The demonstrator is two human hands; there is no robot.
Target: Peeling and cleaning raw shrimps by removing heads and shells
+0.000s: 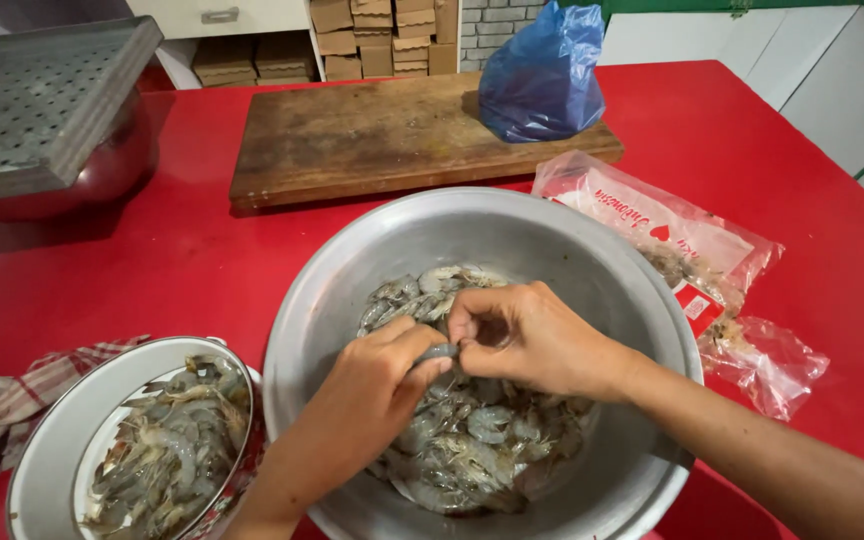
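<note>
Two hands meet mid-frame over the big dull aluminium bowl (642,300): left hand (367,395) and right hand (527,340) both pinched on one grey shrimp (439,352) above the wet pile. I'd guess slick shells could make it slip back in. Lower left, a white enamel bowl (47,450) holds more. Further up, crinkly plastic bag (672,240), worn wooden board (372,135), blue bag (542,75).
</note>
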